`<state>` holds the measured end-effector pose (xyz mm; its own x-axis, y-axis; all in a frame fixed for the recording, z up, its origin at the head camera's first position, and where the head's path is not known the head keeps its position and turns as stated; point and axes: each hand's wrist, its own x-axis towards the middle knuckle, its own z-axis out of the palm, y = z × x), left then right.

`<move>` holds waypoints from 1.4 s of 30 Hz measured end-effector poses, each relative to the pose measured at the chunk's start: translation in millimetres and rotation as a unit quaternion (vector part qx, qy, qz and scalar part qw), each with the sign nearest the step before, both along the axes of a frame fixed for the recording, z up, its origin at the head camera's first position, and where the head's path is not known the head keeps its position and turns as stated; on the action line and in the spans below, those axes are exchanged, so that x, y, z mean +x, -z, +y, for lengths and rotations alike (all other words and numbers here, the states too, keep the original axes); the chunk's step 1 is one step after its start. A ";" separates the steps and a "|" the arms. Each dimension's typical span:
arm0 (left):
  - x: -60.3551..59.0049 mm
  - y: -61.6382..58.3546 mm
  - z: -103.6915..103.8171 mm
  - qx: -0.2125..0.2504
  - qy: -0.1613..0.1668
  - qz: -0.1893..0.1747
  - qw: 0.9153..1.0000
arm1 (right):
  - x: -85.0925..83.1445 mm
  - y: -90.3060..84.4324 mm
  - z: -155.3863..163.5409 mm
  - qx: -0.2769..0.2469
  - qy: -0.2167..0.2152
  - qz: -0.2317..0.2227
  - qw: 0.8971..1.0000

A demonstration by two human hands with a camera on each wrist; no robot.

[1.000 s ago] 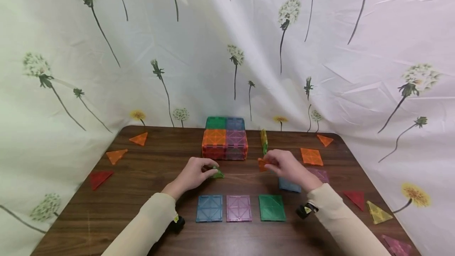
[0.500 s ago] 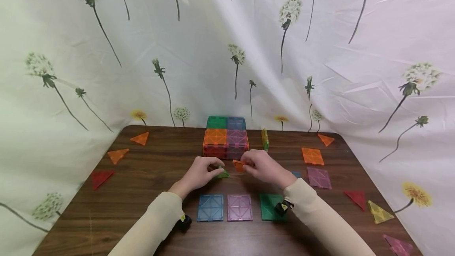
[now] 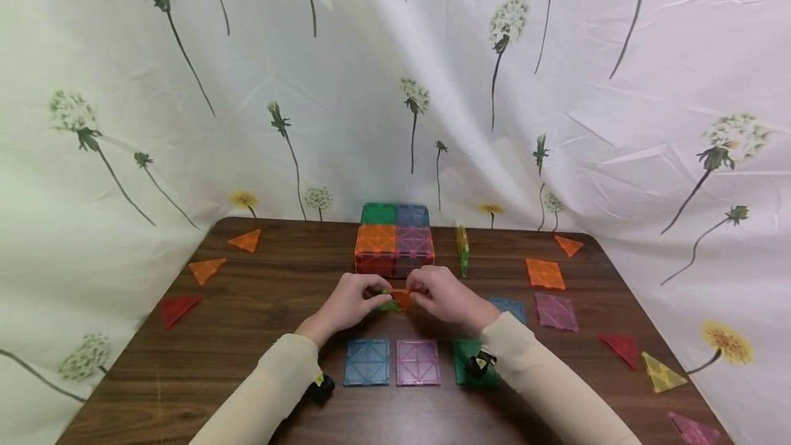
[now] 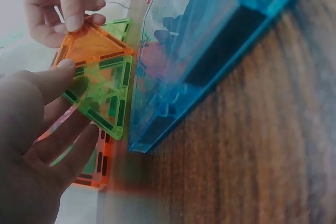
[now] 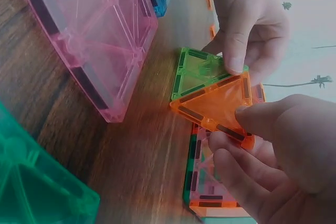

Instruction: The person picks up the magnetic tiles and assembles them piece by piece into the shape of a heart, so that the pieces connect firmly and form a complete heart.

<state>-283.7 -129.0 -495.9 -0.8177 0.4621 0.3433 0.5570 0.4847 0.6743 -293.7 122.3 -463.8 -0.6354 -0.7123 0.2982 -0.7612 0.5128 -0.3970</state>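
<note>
Between thumb and fingers, my left hand [image 3: 347, 302] pinches a translucent green triangle magnetic tile [image 4: 107, 93]. My right hand [image 3: 450, 299] pinches an orange triangle magnetic tile [image 5: 218, 103] by its outer corner. The two triangles meet edge to edge at an angle, with the orange partly overlapping the green in the right wrist view. Behind both hands stands a box built of square tiles [image 3: 394, 242], in orange, purple, green and blue. Nearer the body lie a blue square tile [image 3: 367, 362], a pale purple one [image 3: 417, 362] and a green one [image 3: 463, 356], partly covered by my right wrist.
Upright tiles in yellow and green [image 3: 462, 251] stand right of the box. At the right lie orange [image 3: 545, 273], purple [image 3: 556, 311] and blue [image 3: 509, 307] squares, plus several triangles. Orange and red triangles [image 3: 179, 310] line the table's left side. A flower-printed cloth [image 3: 346, 122] hangs behind.
My right hand has moved left with the orange triangle, bringing it up against the green one. My left hand has shifted only slightly, still holding the green triangle.
</note>
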 end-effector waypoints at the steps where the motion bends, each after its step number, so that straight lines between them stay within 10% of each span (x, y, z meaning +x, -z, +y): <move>1: 0.0 0.0 0.0 0.000 -0.001 -0.001 1.000 | 0.2 0.1 -0.3 -0.001 0.001 0.001 1.000; 18: -1.4 1.7 -0.7 0.016 -0.032 -0.032 0.999 | 4.2 5.3 18.2 -0.010 0.042 -0.027 0.999; 42: 3.8 2.5 -8.6 0.086 -0.098 -0.082 0.988 | 53.7 -11.6 213.6 -0.012 0.248 0.052 0.967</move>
